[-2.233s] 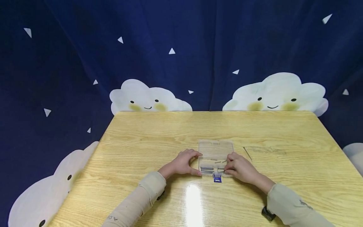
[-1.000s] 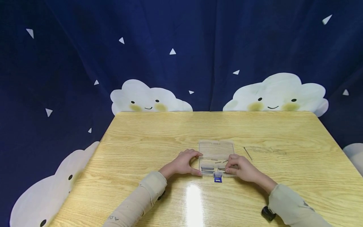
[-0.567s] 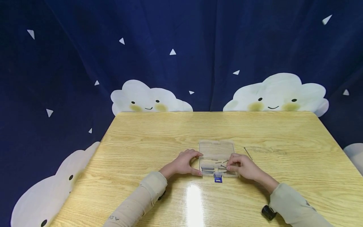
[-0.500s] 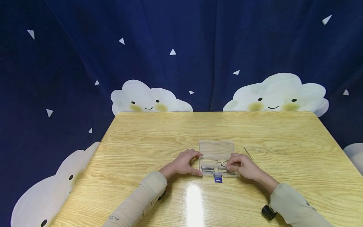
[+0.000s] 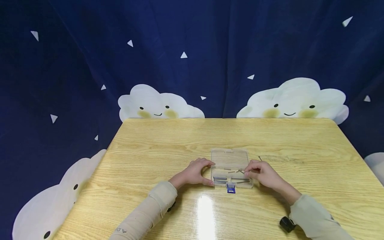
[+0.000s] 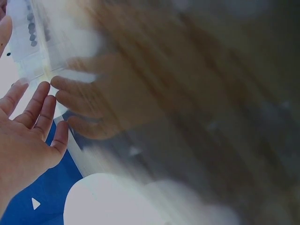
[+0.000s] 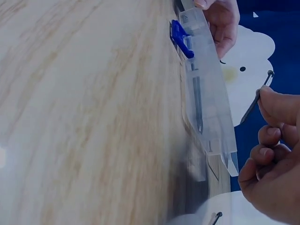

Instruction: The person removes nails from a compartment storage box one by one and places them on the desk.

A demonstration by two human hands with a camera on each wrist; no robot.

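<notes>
A clear plastic box (image 5: 229,157) lies on the table with its lid swung back and a blue latch (image 5: 231,189) at the front. Several nails (image 5: 220,178) lie in its compartments. My left hand (image 5: 196,171) rests at the box's left end, thumb at the near corner and index finger farther back; in the left wrist view its other fingers are fairly straight. Over the box's right end, my right hand (image 5: 262,173) pinches a dark nail (image 7: 256,104) between thumb and index finger. In the right wrist view that nail slants, head up, above the box.
One loose nail (image 5: 260,158) lies on the wooden table (image 5: 168,140) right of the box, mostly hidden behind my right hand. A dark blue curtain (image 5: 180,26) with clouds hangs beyond the table's far edge.
My right hand has lifted a nail from the box's front right compartment and moved a little back and right, uncovering that compartment. The left hand stays at the box's left end.
</notes>
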